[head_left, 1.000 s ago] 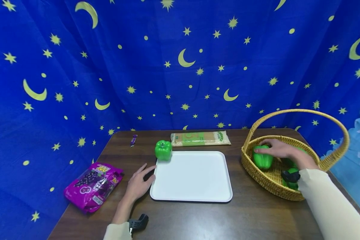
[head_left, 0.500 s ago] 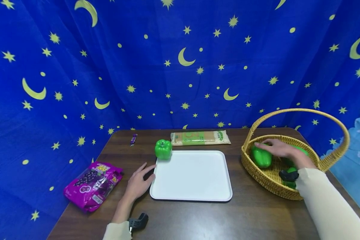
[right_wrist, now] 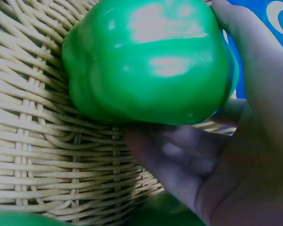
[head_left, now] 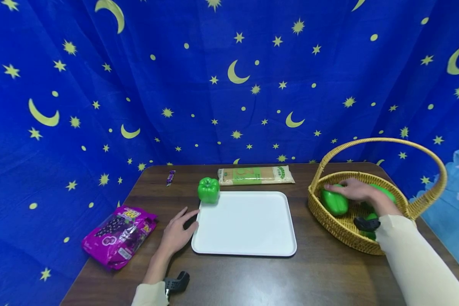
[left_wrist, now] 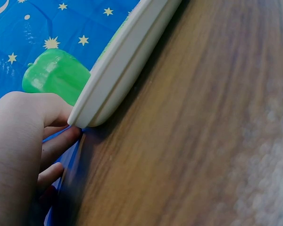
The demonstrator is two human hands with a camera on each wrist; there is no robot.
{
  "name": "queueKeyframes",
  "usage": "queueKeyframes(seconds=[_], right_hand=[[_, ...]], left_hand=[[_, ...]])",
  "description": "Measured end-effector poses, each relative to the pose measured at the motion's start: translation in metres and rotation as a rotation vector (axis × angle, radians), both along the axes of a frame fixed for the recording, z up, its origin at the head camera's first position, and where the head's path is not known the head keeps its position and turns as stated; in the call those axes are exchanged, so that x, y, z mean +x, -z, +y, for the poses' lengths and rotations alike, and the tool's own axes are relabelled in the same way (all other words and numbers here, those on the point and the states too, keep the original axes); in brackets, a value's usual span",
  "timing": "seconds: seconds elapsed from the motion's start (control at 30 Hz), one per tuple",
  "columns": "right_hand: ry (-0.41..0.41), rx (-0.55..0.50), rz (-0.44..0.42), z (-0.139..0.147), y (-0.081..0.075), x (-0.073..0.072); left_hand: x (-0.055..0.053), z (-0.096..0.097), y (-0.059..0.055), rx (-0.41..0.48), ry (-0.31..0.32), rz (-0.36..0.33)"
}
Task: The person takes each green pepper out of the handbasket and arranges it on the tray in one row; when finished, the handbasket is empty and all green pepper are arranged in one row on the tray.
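Inside the wicker basket point(head_left: 352, 244), my right hand point(head_left: 353, 189) holds a green bell pepper point(head_left: 334, 203). The right wrist view shows the thumb at one end of this bell pepper point(right_wrist: 151, 66) and the other fingers curled beneath it, close to the woven wall. My left hand point(head_left: 177, 233) rests at the left edge of the white tray point(head_left: 245, 225), its fingers extended. In the left wrist view, fingertips touch the corner of the tray rim point(left_wrist: 118, 70). A second green bell pepper point(head_left: 208, 190) stands at the tray's back left corner.
More green peppers point(head_left: 384, 192) lie in the basket, partly hidden by the right arm. The basket's tall handle point(head_left: 382, 140) arches over it. A long pale packet point(head_left: 256, 175) lies behind the tray. At left are a purple candy bag point(head_left: 118, 238) and a small wrapped candy point(head_left: 170, 178).
My right thumb has moved up over the top of the pepper in the basket, and the right wrist has shifted slightly left. The left hand stays at the tray edge.
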State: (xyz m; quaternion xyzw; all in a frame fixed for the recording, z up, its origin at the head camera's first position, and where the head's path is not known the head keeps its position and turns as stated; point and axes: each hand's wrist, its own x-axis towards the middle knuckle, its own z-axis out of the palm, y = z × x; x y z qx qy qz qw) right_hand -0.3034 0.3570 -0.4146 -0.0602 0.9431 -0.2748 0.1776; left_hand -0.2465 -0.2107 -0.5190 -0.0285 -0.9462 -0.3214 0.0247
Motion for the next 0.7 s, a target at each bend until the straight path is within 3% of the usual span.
queueKeyframes(seconds=[0.23, 0.47, 0.7], right_hand=[[0.061, -0.108, 0.038, 0.008, 0.002, 0.005], [0.02, -0.024, 0.213, 0.013, 0.001, 0.01], [0.037, -0.086, 0.246, 0.018, 0.004, 0.014]], left_hand=[[-0.001, 0.0, 0.0, 0.005, -0.003, -0.006], [0.0, 0.0, 0.0, 0.01, -0.007, -0.005], [0.0, 0.0, -0.001, 0.007, -0.006, -0.005]])
